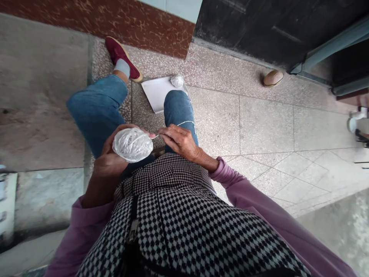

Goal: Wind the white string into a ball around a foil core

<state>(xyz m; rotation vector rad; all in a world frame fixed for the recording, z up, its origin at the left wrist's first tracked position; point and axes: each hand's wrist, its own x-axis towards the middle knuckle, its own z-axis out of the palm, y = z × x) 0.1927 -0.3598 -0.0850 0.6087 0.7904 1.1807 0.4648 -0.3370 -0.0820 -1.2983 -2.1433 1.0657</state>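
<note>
My left hand (111, 163) is wrapped round a large ball of white string (132, 145), held above my lap. Between the ball and my right hand (180, 141) runs a short stretch of string (156, 136), pinched by the right fingers. From there more white string loops over my knee (179, 105). On the floor past that knee lies a shallow white tray or box lid (157, 92), and a smaller ball of white string (177, 80) rests at its far right corner. Part of the tray is hidden behind my leg.
My other foot, in a dark red shoe (122, 57), stands left of the tray. A brown rounded object (273, 78) sits on the tiled floor (265, 123) near the dark door (248, 30). A red-brown marbled base (100, 21) runs along the far side.
</note>
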